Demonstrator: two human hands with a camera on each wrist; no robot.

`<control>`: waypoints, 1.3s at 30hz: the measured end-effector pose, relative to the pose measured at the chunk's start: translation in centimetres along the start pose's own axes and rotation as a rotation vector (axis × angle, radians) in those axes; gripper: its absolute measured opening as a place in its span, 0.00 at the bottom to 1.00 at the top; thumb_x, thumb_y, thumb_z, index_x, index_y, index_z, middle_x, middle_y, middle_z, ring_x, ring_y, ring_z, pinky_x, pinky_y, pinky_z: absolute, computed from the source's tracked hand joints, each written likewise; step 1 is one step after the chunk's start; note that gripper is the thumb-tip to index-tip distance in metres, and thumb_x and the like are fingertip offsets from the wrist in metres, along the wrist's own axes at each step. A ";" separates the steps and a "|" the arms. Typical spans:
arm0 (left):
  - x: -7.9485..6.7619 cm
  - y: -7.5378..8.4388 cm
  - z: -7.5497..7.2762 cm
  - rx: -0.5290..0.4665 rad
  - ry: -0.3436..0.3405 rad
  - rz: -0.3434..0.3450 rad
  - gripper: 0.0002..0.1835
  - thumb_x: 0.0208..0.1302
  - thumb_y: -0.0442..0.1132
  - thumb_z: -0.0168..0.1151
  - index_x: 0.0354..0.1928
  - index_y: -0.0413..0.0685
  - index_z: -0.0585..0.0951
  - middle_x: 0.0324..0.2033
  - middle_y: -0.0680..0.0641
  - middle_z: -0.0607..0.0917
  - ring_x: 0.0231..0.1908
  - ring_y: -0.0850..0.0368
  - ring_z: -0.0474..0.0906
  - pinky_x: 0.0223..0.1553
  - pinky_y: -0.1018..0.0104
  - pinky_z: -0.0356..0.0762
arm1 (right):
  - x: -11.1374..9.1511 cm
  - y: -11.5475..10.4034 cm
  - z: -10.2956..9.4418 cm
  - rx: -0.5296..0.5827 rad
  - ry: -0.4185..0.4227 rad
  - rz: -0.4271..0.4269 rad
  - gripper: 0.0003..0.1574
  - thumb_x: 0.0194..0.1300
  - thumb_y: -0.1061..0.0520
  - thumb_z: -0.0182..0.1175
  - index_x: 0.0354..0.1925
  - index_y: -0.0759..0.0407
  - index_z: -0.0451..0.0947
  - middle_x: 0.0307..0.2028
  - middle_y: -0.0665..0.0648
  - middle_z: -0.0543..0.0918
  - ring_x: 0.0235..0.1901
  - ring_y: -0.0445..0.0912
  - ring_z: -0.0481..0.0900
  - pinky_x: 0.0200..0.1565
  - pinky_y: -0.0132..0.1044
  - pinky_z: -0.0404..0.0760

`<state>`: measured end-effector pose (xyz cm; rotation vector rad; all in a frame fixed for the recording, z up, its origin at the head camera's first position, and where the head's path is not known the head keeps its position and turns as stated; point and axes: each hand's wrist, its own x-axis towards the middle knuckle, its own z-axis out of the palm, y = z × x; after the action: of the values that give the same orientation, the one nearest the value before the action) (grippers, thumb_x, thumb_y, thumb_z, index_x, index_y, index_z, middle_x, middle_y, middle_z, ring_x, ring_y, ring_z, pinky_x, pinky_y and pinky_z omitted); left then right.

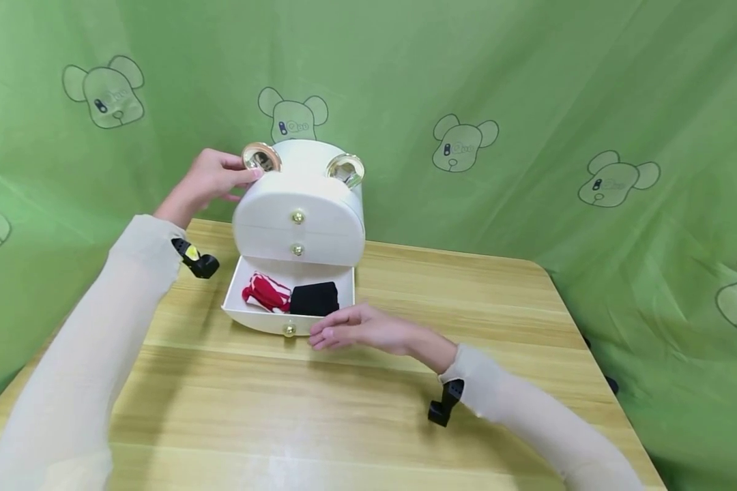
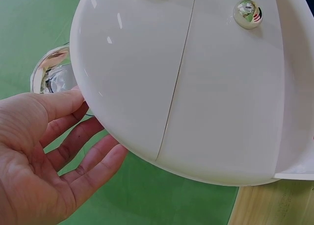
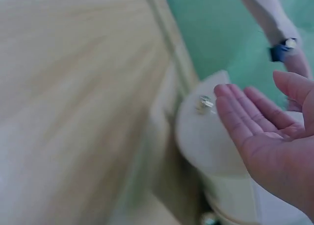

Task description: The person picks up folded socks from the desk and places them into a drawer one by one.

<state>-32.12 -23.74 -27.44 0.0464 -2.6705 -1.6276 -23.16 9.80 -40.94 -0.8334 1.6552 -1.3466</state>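
Observation:
A white storage box [image 1: 296,204] with two shiny gold ears and gold knobs stands at the back of the table. Its bottom drawer [image 1: 233,312] is pulled out. Inside lie a red-and-white striped cloth bundle [image 1: 267,292] and a black folded cloth [image 1: 314,299], side by side. My left hand [image 1: 218,179] touches the box's left side by the left ear [image 1: 261,158], fingers spread and slightly bent in the left wrist view. My right hand [image 1: 365,329] is at the right end of the drawer front, near its knob [image 1: 289,330], fingers extended and holding nothing.
The wooden table [image 1: 270,409] stretches out in front of the box and to its right. Behind it hangs a green curtain [image 1: 399,75] printed with bear heads. Black wrist cameras sit on both sleeves.

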 end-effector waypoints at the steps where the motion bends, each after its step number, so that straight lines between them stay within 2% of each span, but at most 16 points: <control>1: 0.0 0.0 0.0 0.000 0.001 0.001 0.28 0.68 0.50 0.68 0.64 0.40 0.78 0.63 0.34 0.80 0.40 0.64 0.83 0.45 0.66 0.92 | 0.4 0.4 0.3 0.017 -0.016 0.023 0.27 0.79 0.60 0.52 0.68 0.75 0.67 0.64 0.75 0.76 0.65 0.60 0.78 0.72 0.56 0.74; 4: 0.0 0.0 -0.1 -0.002 0.002 0.001 0.28 0.68 0.49 0.68 0.64 0.40 0.78 0.63 0.34 0.80 0.40 0.64 0.83 0.45 0.66 0.92 | 1.4 1.4 1.3 0.066 -0.035 0.099 0.29 0.80 0.60 0.50 0.71 0.74 0.63 0.67 0.73 0.74 0.68 0.61 0.75 0.73 0.50 0.76; 7: 0.0 0.0 -0.1 0.001 0.004 0.002 0.28 0.68 0.49 0.68 0.64 0.40 0.78 0.63 0.35 0.80 0.40 0.64 0.83 0.44 0.66 0.92 | 2.3 2.2 2.4 0.154 0.007 0.151 0.28 0.80 0.60 0.49 0.71 0.74 0.62 0.68 0.74 0.73 0.69 0.64 0.72 0.73 0.51 0.75; 15: 0.0 -0.2 0.0 -0.007 0.000 0.004 0.28 0.68 0.49 0.68 0.64 0.40 0.78 0.63 0.34 0.80 0.40 0.63 0.83 0.45 0.65 0.92 | 4.3 3.3 4.7 0.469 0.283 0.226 0.26 0.79 0.60 0.51 0.68 0.74 0.68 0.64 0.75 0.76 0.65 0.62 0.77 0.70 0.49 0.79; 20: 0.0 -0.3 -0.1 -0.014 -0.003 0.006 0.28 0.68 0.49 0.68 0.64 0.41 0.78 0.63 0.34 0.79 0.41 0.62 0.83 0.45 0.65 0.92 | 5.4 3.8 5.6 0.585 0.413 0.235 0.22 0.78 0.60 0.54 0.64 0.70 0.73 0.60 0.71 0.81 0.60 0.57 0.83 0.67 0.47 0.82; 28: 0.2 -0.4 0.0 0.000 0.001 0.011 0.28 0.69 0.50 0.68 0.64 0.41 0.79 0.62 0.36 0.80 0.43 0.61 0.83 0.47 0.64 0.92 | 6.3 4.3 6.3 0.657 0.541 0.189 0.17 0.76 0.60 0.57 0.58 0.67 0.78 0.55 0.70 0.85 0.52 0.52 0.88 0.64 0.46 0.84; 34: 0.2 -0.4 -0.1 -0.004 -0.003 0.014 0.28 0.69 0.49 0.68 0.64 0.41 0.78 0.63 0.35 0.80 0.42 0.61 0.83 0.45 0.65 0.92 | 6.6 4.4 6.4 0.687 0.588 0.179 0.17 0.74 0.61 0.60 0.57 0.67 0.79 0.48 0.65 0.89 0.47 0.49 0.89 0.62 0.44 0.86; 39: 0.1 -0.4 -0.2 -0.005 -0.004 0.014 0.28 0.69 0.49 0.68 0.64 0.41 0.78 0.63 0.35 0.80 0.42 0.61 0.83 0.44 0.66 0.92 | 6.8 4.3 6.3 0.711 0.608 0.184 0.18 0.73 0.62 0.61 0.58 0.68 0.79 0.48 0.66 0.89 0.47 0.50 0.90 0.61 0.45 0.86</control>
<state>-32.23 -24.05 -27.68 0.0241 -2.6630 -1.6319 -20.43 2.02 -46.99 0.1612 1.4397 -1.9860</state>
